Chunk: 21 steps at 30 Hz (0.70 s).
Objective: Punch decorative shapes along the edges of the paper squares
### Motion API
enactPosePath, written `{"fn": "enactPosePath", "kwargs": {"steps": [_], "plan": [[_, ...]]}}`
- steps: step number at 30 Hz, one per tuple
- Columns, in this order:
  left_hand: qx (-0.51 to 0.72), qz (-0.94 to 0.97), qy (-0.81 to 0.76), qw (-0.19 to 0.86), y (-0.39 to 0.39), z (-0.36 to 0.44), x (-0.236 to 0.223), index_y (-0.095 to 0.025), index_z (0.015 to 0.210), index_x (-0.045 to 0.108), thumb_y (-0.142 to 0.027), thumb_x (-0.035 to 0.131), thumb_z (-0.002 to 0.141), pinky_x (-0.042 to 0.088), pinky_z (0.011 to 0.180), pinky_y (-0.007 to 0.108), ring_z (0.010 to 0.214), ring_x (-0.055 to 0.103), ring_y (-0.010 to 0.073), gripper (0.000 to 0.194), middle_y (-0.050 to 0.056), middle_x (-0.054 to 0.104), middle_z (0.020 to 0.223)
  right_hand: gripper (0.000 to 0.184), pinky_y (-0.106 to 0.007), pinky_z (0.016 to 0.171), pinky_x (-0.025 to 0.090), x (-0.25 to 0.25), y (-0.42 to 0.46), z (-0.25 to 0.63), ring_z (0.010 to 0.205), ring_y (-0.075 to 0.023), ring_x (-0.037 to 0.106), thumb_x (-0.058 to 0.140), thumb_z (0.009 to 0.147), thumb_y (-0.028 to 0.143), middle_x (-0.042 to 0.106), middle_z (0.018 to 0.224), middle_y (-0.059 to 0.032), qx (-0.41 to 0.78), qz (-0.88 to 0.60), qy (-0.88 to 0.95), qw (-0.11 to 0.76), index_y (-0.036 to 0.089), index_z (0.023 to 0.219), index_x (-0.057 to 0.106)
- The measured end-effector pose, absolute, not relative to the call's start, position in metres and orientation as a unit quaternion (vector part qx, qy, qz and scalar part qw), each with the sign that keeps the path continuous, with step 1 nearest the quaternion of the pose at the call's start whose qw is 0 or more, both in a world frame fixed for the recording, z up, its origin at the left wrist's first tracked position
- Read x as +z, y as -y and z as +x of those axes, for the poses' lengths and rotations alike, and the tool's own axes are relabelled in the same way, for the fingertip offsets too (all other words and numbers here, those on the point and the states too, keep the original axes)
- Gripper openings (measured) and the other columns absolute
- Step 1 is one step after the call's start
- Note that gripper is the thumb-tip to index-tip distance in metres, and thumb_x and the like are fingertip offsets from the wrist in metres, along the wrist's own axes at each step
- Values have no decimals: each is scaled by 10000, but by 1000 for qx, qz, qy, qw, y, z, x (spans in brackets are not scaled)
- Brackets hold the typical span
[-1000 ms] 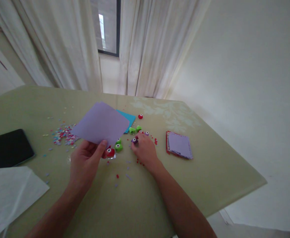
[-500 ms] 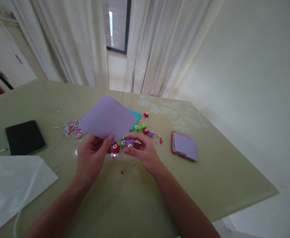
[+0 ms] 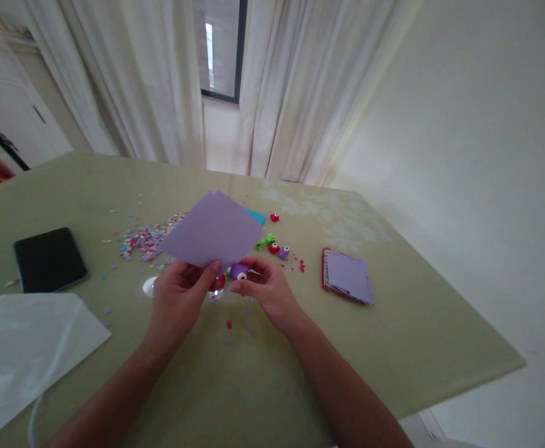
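Observation:
My left hand pinches a pale purple sheet of paper by its near corner, raised above the table. Between the thumb and fingers of my right hand is a small purple craft punch with a round eye on it, close to the paper's near corner. Just behind my left fingertips a red punch is partly hidden. Beyond my right hand stand another red punch, a second purple punch and green punches.
A heap of coloured paper bits lies left of the sheet. Blue paper shows behind it, near a lone red punch. To the right is a stack of trimmed paper squares; at left, a black tablet and white sheet.
My right hand has lifted the purple punch from the group and brought it left to the paper's near corner. The paper in my left hand has shifted slightly right. The view has turned left.

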<state>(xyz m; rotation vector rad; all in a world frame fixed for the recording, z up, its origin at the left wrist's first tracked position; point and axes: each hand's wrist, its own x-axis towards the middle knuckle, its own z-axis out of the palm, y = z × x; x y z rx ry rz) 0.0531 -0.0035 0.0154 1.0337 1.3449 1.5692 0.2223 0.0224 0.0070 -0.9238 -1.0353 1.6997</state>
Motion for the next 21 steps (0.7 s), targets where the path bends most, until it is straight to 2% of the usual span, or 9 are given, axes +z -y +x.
{"fn": "enactPosePath", "kwargs": {"steps": [7,17,21], "plan": [[622,398,-539,405,5,51,18,-204,840,740,-396,906,734,614,579,290,597,757,195,275,24,830,752,564,-324,794,596,4,-25,224,802,-175,727,1081,530,378,792,889,3,675,-382,434,459,239,991,788],[617,406,-539,405,6,53,19,-216,848,726,-420,898,751,634,606,317,648,785,222,283,40,839,802,516,-371,855,638,8,-23,223,852,-207,766,1073,534,315,803,895,1,686,-355,436,462,248,962,792],[615,423,-530,402,6,52,17,-218,843,723,-424,891,762,640,627,322,692,796,235,279,45,835,807,525,-334,822,619,8,-23,223,817,-182,745,1084,523,316,788,869,12,682,-356,443,461,239,955,796]]}}
